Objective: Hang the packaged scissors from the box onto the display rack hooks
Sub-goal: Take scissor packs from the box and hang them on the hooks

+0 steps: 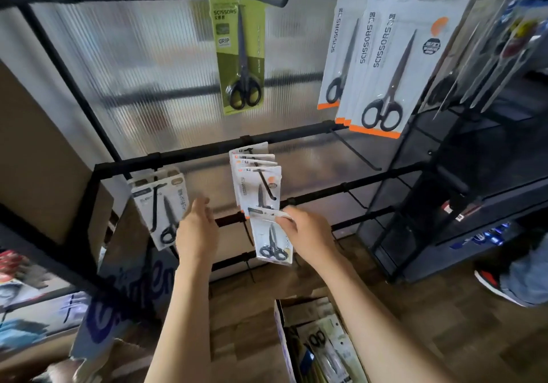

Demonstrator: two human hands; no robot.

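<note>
White scissors pack (271, 235) pinched at top edge by our right hand (308, 234), just below hooked packs (258, 185). Our left hand (197, 228) hovers beside, fingers relaxed, holding nothing.

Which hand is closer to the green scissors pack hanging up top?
Right, though only slightly. The right hand sits below the green cardboard scissors pack and a little to its right, pinching a small white scissors pack. The left hand is open, lower left.

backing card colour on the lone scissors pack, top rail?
Olive green, black scissors on it: the scissors pack, head view.
</note>
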